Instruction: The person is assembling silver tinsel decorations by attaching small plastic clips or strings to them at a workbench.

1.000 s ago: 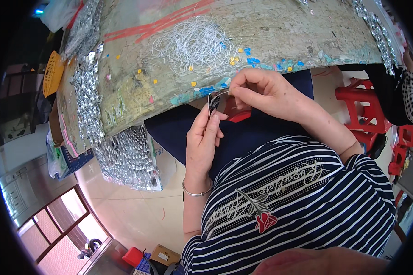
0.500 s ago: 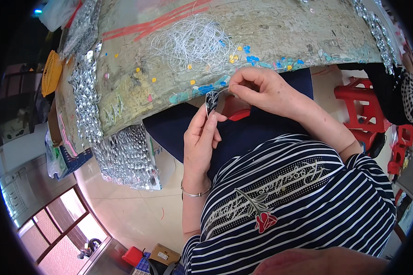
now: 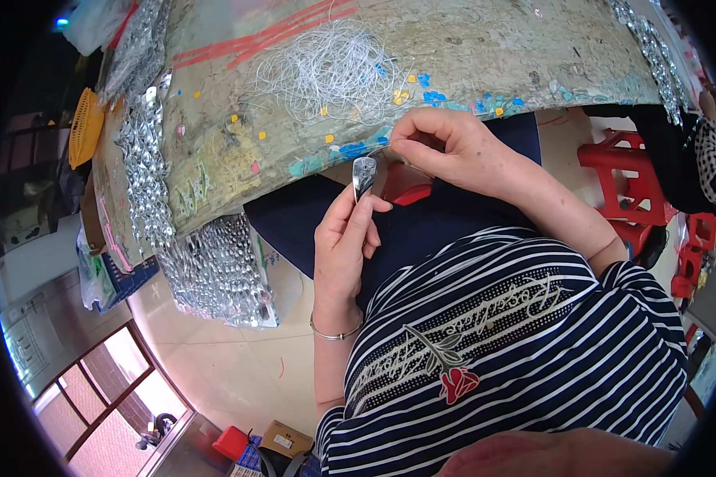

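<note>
In my left hand (image 3: 342,238), thumb and fingers pinch a small, narrow shiny piece (image 3: 363,172) with a silver and dark surface. It points upward, just short of the table's near edge. My right hand (image 3: 460,153) is closed at that edge, right of the piece, with thumb and forefinger pressed together. What they pinch is too fine to make out, though a thin line seems to run toward the shiny piece. Beyond the hands, a loose tangle of white thread (image 3: 334,71) lies on the worn table (image 3: 501,60).
Strings of silver beads (image 3: 145,171) drape over the table's left side; more silver strands (image 3: 219,270) hang below it. Blue and yellow flakes (image 3: 433,97) dot the near edge. A yellow basket (image 3: 85,127) is at far left. Red stools (image 3: 616,179) stand at right, beside another person's dark sleeve (image 3: 664,155).
The shiny piece has turned in my left fingers and its upper face now looks brighter silver. Both hands stay in nearly the same place, the right one still pinching.
</note>
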{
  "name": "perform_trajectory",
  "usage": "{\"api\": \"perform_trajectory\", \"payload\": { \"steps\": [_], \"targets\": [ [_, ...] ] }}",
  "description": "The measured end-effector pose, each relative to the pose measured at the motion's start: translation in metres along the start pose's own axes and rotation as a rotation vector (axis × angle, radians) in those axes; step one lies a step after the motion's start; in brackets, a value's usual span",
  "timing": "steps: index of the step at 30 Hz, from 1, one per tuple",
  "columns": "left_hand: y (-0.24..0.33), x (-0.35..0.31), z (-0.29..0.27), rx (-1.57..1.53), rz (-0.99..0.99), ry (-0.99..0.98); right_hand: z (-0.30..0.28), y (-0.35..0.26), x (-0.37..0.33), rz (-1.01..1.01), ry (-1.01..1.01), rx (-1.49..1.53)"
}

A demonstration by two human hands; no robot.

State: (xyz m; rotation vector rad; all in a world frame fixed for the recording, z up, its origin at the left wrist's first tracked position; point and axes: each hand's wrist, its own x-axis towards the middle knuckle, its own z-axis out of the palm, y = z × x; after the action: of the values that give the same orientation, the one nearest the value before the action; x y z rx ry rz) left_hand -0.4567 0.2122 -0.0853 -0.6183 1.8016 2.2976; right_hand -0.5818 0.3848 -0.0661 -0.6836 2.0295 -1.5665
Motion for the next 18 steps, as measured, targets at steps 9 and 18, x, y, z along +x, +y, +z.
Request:
{"api": "perform_trajectory", "payload": {
  "steps": [9, 18],
  "targets": [
    [0.002, 0.000, -0.002, -0.015, -0.004, 0.002, 0.001, 0.008, -0.002, -0.140, -0.002, -0.148],
    [0.003, -0.001, -0.001, -0.033, 0.021, 0.057, 0.005, 0.014, -0.009, -0.227, -0.027, -0.244]
  ]
}}
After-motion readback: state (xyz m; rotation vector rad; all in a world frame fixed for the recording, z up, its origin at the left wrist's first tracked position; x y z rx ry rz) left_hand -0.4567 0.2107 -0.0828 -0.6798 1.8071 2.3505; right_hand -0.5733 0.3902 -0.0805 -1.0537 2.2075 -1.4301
